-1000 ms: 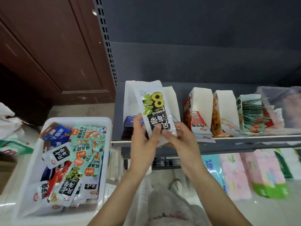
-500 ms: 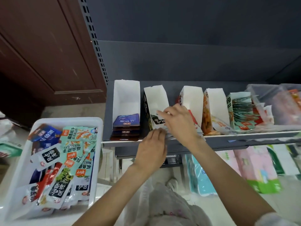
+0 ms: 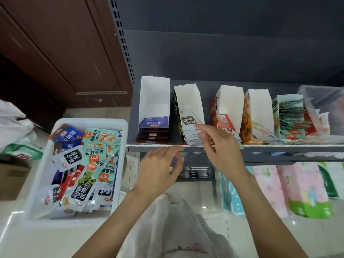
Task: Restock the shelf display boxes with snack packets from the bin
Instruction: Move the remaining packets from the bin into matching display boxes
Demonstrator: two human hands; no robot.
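A white bin (image 3: 119,127) at the left holds several mixed snack packets (image 3: 89,164). On the grey shelf (image 3: 260,148) stand several white display boxes. The first box (image 3: 155,97) holds dark blue packets (image 3: 154,122). The second box (image 3: 188,97) holds a stack of white packets with black labels (image 3: 189,121). My right hand (image 3: 219,146) is at the front of that stack, fingertips touching the packets' lower edges. My left hand (image 3: 160,168) hovers below the shelf edge, fingers relaxed and holding nothing.
Further right stand a red-printed box (image 3: 230,101), an orange-printed box (image 3: 258,103) and a box full of teal packets (image 3: 290,116), then a clear plastic tub (image 3: 323,101). Tissue packs (image 3: 301,190) fill the lower shelf. Brown cabinet (image 3: 55,53) at the left.
The white black-labelled packet held up in both hands now lies in the second box. My left hand has dropped below the shelf edge; my right hand stays at the stack.
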